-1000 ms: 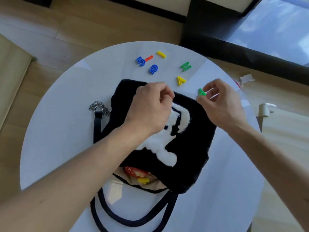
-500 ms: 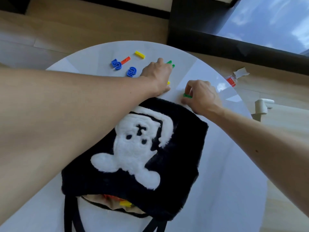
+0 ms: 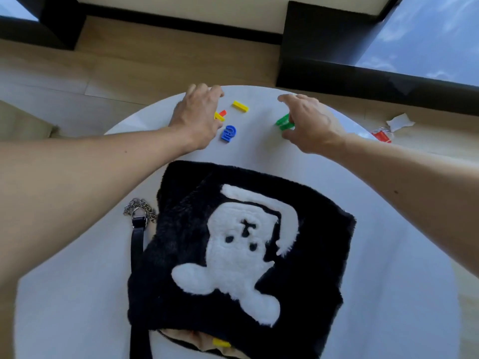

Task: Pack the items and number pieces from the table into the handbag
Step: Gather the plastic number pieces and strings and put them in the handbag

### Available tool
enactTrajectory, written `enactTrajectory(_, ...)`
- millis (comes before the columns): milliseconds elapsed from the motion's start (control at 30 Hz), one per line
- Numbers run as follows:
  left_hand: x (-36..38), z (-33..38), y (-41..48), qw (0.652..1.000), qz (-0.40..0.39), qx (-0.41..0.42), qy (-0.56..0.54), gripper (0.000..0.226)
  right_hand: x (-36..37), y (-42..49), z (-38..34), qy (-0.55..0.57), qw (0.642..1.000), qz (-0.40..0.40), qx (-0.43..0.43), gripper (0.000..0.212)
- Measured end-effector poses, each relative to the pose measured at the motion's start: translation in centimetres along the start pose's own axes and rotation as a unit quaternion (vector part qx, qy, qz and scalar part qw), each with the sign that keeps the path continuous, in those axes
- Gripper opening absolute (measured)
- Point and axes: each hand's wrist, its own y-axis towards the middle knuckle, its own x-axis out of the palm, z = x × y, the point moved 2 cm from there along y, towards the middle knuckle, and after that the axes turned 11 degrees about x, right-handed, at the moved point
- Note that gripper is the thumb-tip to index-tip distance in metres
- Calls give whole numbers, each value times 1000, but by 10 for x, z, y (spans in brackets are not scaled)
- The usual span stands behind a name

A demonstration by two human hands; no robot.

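Left hand (image 3: 197, 117) rests loosely curled at the round white table's (image 3: 77, 281) upper edge, over a yellow piece (image 3: 218, 116) and red piece (image 3: 223, 113); its grip is unclear. Blue piece (image 3: 229, 133) and yellow bar (image 3: 240, 106) lie between. Right hand (image 3: 308, 125) pinches green pieces (image 3: 284, 122). The black furry handbag (image 3: 311, 268) fills the lower centre, wood floor (image 3: 116, 60) beyond.

I note the left hand (image 3: 198, 115) covers most of a yellow piece (image 3: 219, 116) and a red piece (image 3: 222, 113) at upper centre; I cannot read their shapes. The right hand (image 3: 309, 123) hides part of the green pieces (image 3: 284, 122); whether its fingers grip them I cannot tell. The bag (image 3: 248, 255) mouth is cut off by the bottom edge; a yellow bit (image 3: 221, 342) shows inside, the rest concealed. The strap (image 3: 137, 260) runs out of frame below. Red-and-white litter (image 3: 386, 130) at right is too blurred to identify.
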Motion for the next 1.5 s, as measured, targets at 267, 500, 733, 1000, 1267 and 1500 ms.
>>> enactTrajectory(267, 10, -11, 1, 999, -27, 20, -22, 30, 14, 3, 6, -6, 1000, 25, 8, 41)
enactTrajectory(500, 13, -7, -1, 994, -51, 83, 54, 17, 8, 0, 7, -3, 999, 44, -5, 36)
enactTrajectory(733, 1, -25, -10, 960, 31, -42, -276, 9, -5, -4, -9, 178, 980, 20, 88, 36)
enactTrajectory(1000, -5, 0, -37, 491, -24, -168, -854, 16, -42, -34, -94, 267, 963, 21, -32, 33)
enactTrajectory(1267, -18, 11, -48, 373, -15, -175, -911, 37, -46, -49, -137, 94, 988, 36, -120, 31)
enactTrajectory(1500, -27, 4, -53, 384, 7, -185, -904, 33, -56, -63, -157, 48, 977, 23, -205, 37)
